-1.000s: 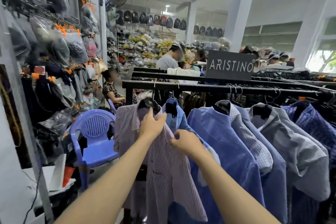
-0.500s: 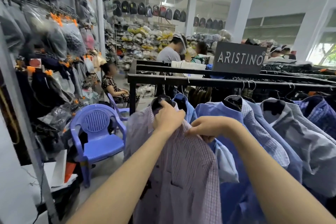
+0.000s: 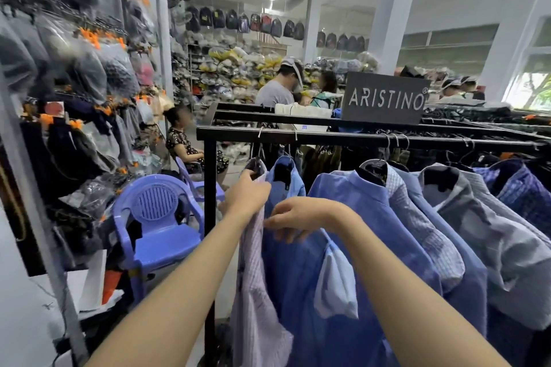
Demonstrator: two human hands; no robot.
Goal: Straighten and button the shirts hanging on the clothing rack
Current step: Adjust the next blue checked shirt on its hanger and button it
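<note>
A black clothing rack (image 3: 343,138) carries several shirts on hangers. At its left end hangs a pale lilac striped shirt (image 3: 255,292), turned edge-on. My left hand (image 3: 249,195) grips that shirt near its collar. Right beside it hangs a light blue shirt (image 3: 293,262). My right hand (image 3: 298,216) pinches the light blue shirt's front edge just below the collar. Further right hang a mid-blue shirt (image 3: 372,217), a checked one, a grey one (image 3: 483,235) and a dark blue checked one.
A purple plastic chair (image 3: 155,226) stands left of the rack, with a second one behind it. A wire wall of bagged goods (image 3: 74,74) fills the left side. An ARISTINO sign (image 3: 386,98) sits on the rack. A person sits behind the chairs; others stand at the back.
The lilac shirt has swung from facing me to edge-on at the rack's left end, uncovering the light blue shirt. My right hand has moved from the lilac shirt onto the light blue one.
</note>
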